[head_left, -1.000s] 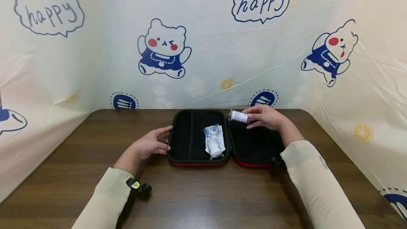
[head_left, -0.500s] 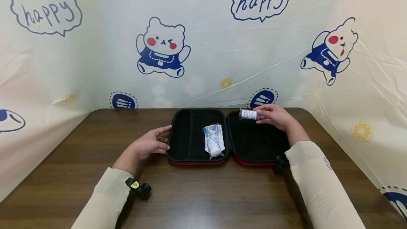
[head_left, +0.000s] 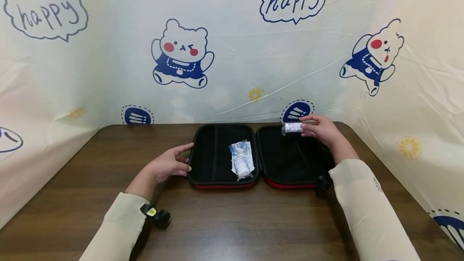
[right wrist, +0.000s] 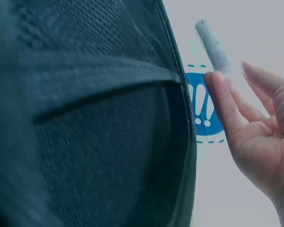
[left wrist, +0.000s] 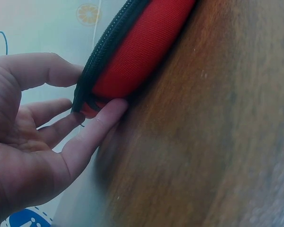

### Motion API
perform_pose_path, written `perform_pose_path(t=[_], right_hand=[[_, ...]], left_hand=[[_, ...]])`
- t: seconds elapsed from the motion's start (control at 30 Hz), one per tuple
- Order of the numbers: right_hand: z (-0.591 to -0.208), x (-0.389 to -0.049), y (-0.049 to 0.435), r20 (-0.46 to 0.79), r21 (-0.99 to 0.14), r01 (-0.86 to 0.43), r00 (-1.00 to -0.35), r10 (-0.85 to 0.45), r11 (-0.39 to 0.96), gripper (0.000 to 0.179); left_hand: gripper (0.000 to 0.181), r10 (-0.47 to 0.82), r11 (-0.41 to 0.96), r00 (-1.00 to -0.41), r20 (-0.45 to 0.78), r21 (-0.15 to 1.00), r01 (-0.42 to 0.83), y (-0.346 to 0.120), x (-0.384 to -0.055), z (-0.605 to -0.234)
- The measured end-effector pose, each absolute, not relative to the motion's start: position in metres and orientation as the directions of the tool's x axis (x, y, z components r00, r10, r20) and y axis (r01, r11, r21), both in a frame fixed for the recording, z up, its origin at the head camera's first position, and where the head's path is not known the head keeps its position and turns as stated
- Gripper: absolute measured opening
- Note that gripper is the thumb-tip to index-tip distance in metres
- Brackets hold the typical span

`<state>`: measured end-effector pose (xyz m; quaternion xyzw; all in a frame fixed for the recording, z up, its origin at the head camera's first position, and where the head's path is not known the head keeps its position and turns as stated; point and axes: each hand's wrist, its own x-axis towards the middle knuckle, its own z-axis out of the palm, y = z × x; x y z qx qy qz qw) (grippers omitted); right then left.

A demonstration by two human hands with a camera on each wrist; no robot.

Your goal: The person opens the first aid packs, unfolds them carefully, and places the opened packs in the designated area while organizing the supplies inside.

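A black zip case point(head_left: 203, 156) with red outer shell lies unfolded flat on the table. My left hand point(head_left: 169, 164) rests at its left edge; the left wrist view shows the thumb point(left wrist: 97, 127) against the red side point(left wrist: 142, 52) and the index finger touching the zip rim. Between fingertips and thumb my right hand point(head_left: 320, 130) pinches a white bandage roll point(head_left: 292, 127) in clear wrap with printed text, over the back rim of the right half point(head_left: 282, 160). White and blue plastic-wrapped packets point(head_left: 242, 158) lie in the left half, beside the hinge.
The brown wooden table point(head_left: 232, 220) stretches in front of the case. Behind it hangs a printed cloth point(head_left: 235, 51) with cartoon bears. A mesh pocket point(right wrist: 85, 38) with a fabric band shows inside the right half in the right wrist view.
My right hand has carried the bandage roll to the right, from near the hinge to the back rim of the right half. The left hand stays at the left edge.
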<state>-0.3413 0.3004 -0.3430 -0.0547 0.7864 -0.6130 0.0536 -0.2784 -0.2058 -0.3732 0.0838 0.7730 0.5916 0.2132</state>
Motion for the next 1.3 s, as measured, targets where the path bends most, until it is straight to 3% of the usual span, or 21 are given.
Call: perform_pose_path(t=[0.63, 1.3], right_hand=[[-0.34, -0.339, 0.317, -0.022, -0.86, 0.035, -0.999, 0.031, 0.509, 0.042], [-0.326, -0.35, 0.316, -0.158, -0.666, 0.05, -0.985, -0.076, 0.744, 0.029]], left_hand=[[0.087, 0.381, 0.279, -0.898, -0.218, 0.954, -0.113, -0.209, -0.279, -0.376], [0.087, 0.401, 0.271, -0.891, -0.212, 0.957, -0.106, -0.207, -0.276, -0.373]])
